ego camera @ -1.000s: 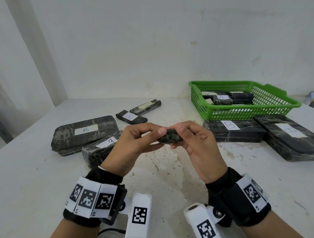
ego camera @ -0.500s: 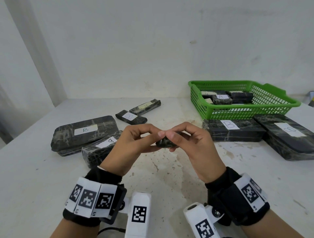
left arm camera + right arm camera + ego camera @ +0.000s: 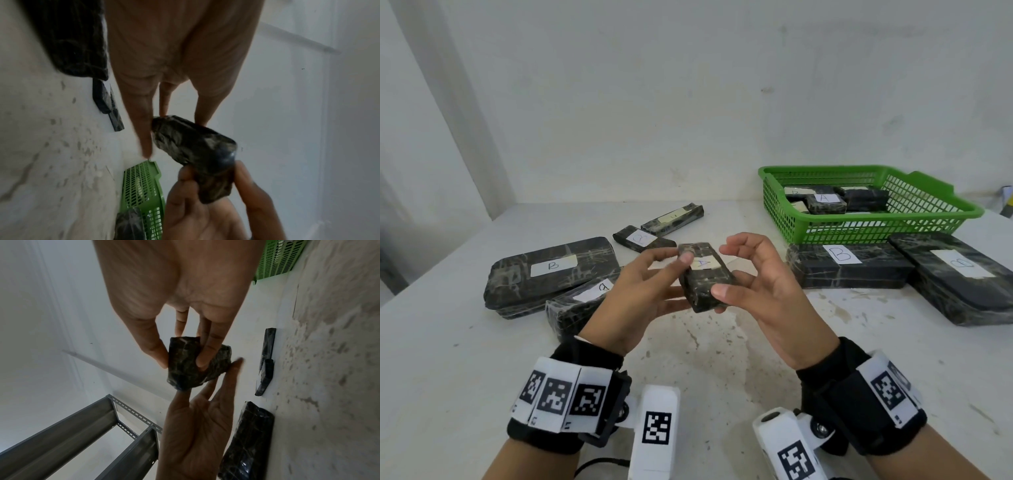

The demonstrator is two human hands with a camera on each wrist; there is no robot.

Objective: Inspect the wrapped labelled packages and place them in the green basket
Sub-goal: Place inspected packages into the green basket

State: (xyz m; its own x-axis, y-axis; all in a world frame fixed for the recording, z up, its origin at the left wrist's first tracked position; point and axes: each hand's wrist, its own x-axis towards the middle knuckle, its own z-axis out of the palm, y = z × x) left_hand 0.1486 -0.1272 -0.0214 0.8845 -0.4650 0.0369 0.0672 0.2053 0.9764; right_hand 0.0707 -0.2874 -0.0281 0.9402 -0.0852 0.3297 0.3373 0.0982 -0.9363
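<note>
A small dark wrapped package [image 3: 705, 282] with a white label marked A facing up is held above the table's middle by both hands. My left hand [image 3: 681, 274] pinches its far left end, thumb on top by the label and fingers underneath. My right hand [image 3: 743, 270] pinches its near right side between thumb and lower fingers, the other fingers lifted off. The left wrist view shows the package [image 3: 193, 146] end-on; the right wrist view shows the package [image 3: 191, 368] between thumb and fingers. The green basket [image 3: 859, 233] stands at the back right with several wrapped packages inside.
On the left lie a large package marked B [image 3: 551, 270], a smaller labelled one [image 3: 582, 301] under my left wrist, and two slim ones [image 3: 643, 238] behind. Two large packages [image 3: 849, 265] lie in front of the basket. A grey metal shelf frame [image 3: 82, 426] stands off the table.
The package has turned from edge-on to label-up. The right index and middle fingers have lifted off it, and the left thumb now sits on its top.
</note>
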